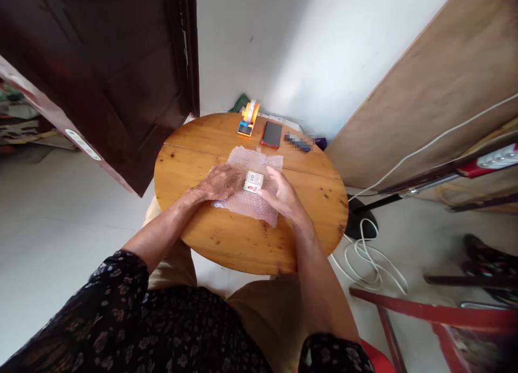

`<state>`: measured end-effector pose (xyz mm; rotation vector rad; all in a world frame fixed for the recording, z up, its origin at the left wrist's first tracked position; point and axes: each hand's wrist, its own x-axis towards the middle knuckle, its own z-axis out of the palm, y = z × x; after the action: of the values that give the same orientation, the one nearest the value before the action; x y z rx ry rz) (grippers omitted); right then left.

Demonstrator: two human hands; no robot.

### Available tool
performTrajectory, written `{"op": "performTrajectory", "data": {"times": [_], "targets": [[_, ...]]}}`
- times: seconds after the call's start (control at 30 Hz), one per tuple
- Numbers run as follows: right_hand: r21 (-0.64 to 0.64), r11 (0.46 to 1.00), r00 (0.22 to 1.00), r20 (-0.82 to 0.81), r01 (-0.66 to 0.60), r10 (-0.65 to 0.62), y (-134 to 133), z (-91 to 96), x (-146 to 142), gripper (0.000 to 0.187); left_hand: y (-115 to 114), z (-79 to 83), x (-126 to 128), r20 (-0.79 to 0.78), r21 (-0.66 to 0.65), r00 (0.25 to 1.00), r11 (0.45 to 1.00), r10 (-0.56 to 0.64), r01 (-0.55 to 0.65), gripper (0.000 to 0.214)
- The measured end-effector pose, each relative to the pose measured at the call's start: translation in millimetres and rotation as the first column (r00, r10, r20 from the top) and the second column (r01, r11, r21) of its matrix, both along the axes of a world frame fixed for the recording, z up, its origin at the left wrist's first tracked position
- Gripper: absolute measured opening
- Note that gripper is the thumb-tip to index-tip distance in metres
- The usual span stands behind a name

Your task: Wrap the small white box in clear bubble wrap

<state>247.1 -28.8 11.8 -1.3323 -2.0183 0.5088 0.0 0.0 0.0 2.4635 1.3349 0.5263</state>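
Note:
A small white box [253,182] with a printed label and red marking sits on a sheet of bubble wrap [243,156]. The sheet is spread on a round wooden table [226,243]. My left hand [220,183] lies flat over the left part of the wrap, a little apart from the box. To the right of the box, my right hand [284,196] is open, thumb and fingers spread around that side. Its thumb tip is at the box's lower right corner; whether it touches, I cannot tell.
Toward the table's back stand a yellow tape dispenser [248,119], a phone with a red edge [271,134] and a dark, partly blurred object [297,142]. A wall rises behind. A dark door [133,81] is at left. White cable [374,262] and a red chair frame [429,311] lie right.

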Motion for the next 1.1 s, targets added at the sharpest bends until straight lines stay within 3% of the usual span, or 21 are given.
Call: {"op": "performTrajectory", "data": {"times": [0.07, 0.13, 0.2, 0.3, 0.43, 0.5, 0.57, 0.67, 0.77, 0.87, 0.97, 1.1], "targets": [[0.044, 0.999, 1.0, -0.023, -0.012, 0.013, -18.8, 18.6, 4.1, 0.059, 0.8, -1.5, 0.5, 0.042, 0.026, 0.999, 1.0, 0.012, -0.013, 0.054], [0.051, 0.99, 0.989, 0.066, -0.134, 0.131, -41.8, 28.8, 4.8, 0.051, 1.4, -2.8, 1.1, 0.088, 0.05, 0.995, 0.997, 0.046, -0.05, 0.048], [0.063, 0.982, 0.958, 0.24, -0.179, 0.16, -63.1, 26.1, 1.2, 0.048, 2.3, -3.7, 1.4, 0.133, 0.067, 0.987, 0.993, 0.086, -0.096, 0.044], [0.113, 0.989, 0.892, 0.451, -0.1, 0.038, -81.6, 5.6, -8.2, 0.032, 3.5, -2.4, 0.6, 0.21, 0.08, 0.972, 0.99, 0.1, -0.119, 0.041], [0.244, 0.969, 0.89, 0.449, -0.031, -0.085, -77.1, -10.7, -13.2, 0.028, -2.9, 14.2, -4.0, 0.322, 0.014, 0.945, 0.997, 0.062, -0.07, 0.036], [0.277, 0.961, 0.919, 0.378, 0.003, -0.112, -67.0, -6.1, -11.1, 0.027, -11.0, 29.2, -6.5, 0.329, -0.023, 0.944, 1.0, 0.005, 0.003, 0.04], [0.274, 0.961, 0.943, 0.307, 0.042, -0.129, -54.5, 3.2, -7.4, 0.025, -19.1, 43.6, -6.3, 0.238, -0.016, 0.968, 0.996, -0.081, 0.088, 0.052], [0.205, 0.976, 0.966, 0.228, 0.077, -0.124, -33.4, 16.7, -2.0, 0.023, -22.0, 55.9, 1.7, 0.097, -0.003, 0.985, 0.99, -0.141, 0.142, 0.061], [0.069, 0.991, 0.976, 0.18, 0.112, -0.122, -11.2, 25.8, 2.8, 0.022, -10.1, 56.1, 16.4, 0.048, -0.034, 0.995, 0.995, -0.092, 0.094, 0.035], [-0.061, 0.989, 0.975, 0.191, 0.131, -0.118, 11.4, 33.2, 8.2, 0.027, 7.9, 50.8, 30.9, 0.104, -0.136, 0.994, 0.991, 0.023, -0.009, 0.01], [-0.249, 0.966, 0.982, 0.187, 0.072, -0.025, 32.6, 38.2, 14.2, 0.033, 21.0, 42.3, 41.3, 0.181, -0.243, 0.972, 0.965, 0.146, -0.1, 0.007], [-0.424, 0.905, 0.993, 0.078, -0.042, 0.083, 50.0, 32.0, 22.1, 0.036, 25.7, 28.3, 49.2, 0.342, -0.346, 0.912, 0.932, 0.228, -0.103, 0.006]]}}
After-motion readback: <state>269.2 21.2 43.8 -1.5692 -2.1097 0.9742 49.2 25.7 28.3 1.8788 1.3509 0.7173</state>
